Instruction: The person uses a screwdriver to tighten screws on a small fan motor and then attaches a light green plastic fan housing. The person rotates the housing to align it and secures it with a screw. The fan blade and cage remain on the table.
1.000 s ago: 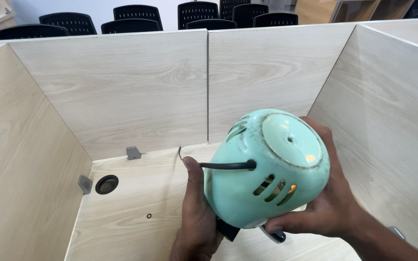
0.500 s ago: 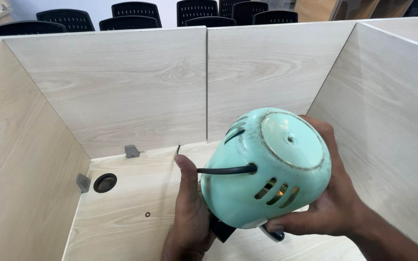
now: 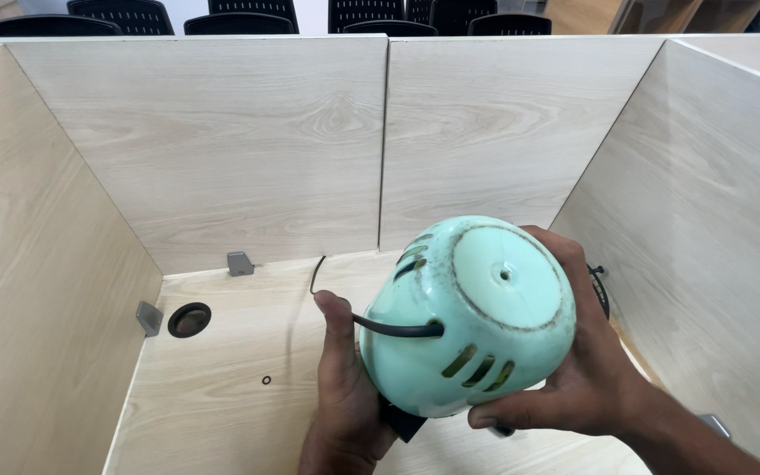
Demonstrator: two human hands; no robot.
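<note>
Mint-green vented appliance (image 3: 477,321) clasped between left hand (image 3: 345,387) and right hand (image 3: 587,369), black cord (image 3: 393,330) beside left thumb.

Materials and finish, desk booth

Mint-green appliance housing (image 3: 472,321): smooth semi-gloss plastic, grimy ring on the flat end. Black cord (image 3: 393,329): smooth rubbery sheath. Desk top (image 3: 222,387) and partition panels (image 3: 222,141): pale wood-grain laminate, matt. Corner brackets (image 3: 239,263): grey, dull metal look.
</note>
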